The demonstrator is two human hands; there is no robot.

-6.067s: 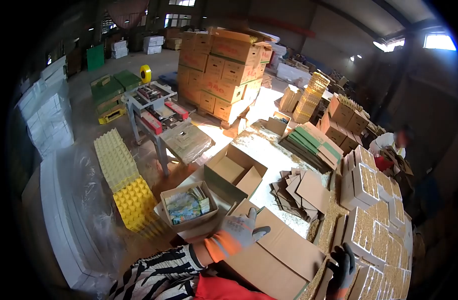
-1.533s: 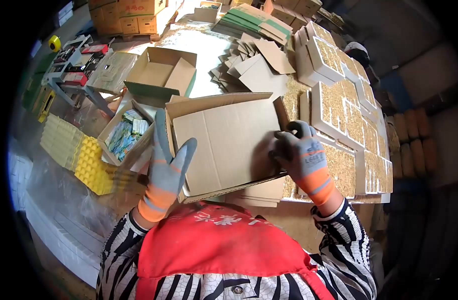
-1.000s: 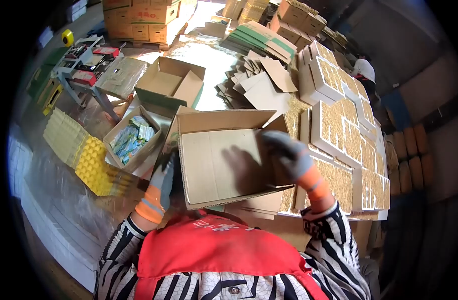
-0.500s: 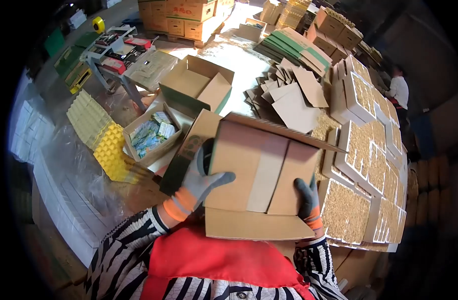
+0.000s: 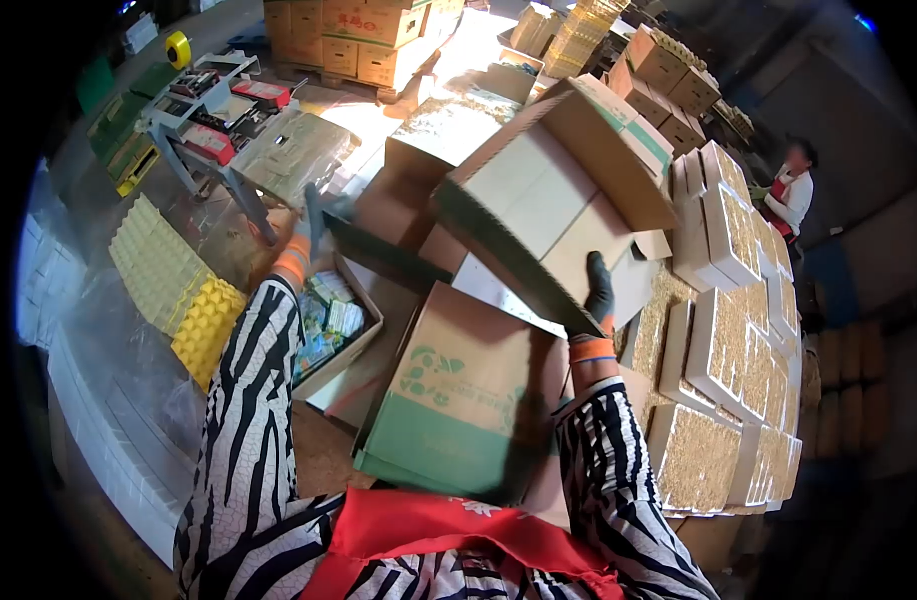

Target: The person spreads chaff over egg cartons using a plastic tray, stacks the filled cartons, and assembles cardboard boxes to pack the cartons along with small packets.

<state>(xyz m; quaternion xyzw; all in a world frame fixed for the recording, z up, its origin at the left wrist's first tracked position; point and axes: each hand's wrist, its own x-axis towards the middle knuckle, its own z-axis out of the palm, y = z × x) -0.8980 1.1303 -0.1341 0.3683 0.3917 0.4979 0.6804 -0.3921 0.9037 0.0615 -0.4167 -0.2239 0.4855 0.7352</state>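
Observation:
My right hand (image 5: 601,288), in a dark-coated glove with an orange cuff, grips the near wall of an open cardboard box (image 5: 524,195). The box is tilted, with its inside towards me and its green outer wall on the near left. My left hand (image 5: 311,225), also gloved, is stretched forward at the left corner of a second open box (image 5: 384,235). Its fingers are blurred, so I cannot tell whether they grip that box. Between my arms lies a brown and green printed carton (image 5: 449,400). Beside my left forearm stands a small box of colourful packets (image 5: 329,325).
White trays of brown grain-like material (image 5: 694,450) are stacked on the right; a person (image 5: 789,195) stands behind them. Yellow egg-tray-like sheets (image 5: 204,340) lie left. A grey-framed machine with red parts (image 5: 214,140) stands back left, and stacked cartons (image 5: 364,45) stand behind.
The box once held between both hands has moved up and forward in my right hand and tilted. My left hand has let go of it and reached forward left. The printed carton is now uncovered.

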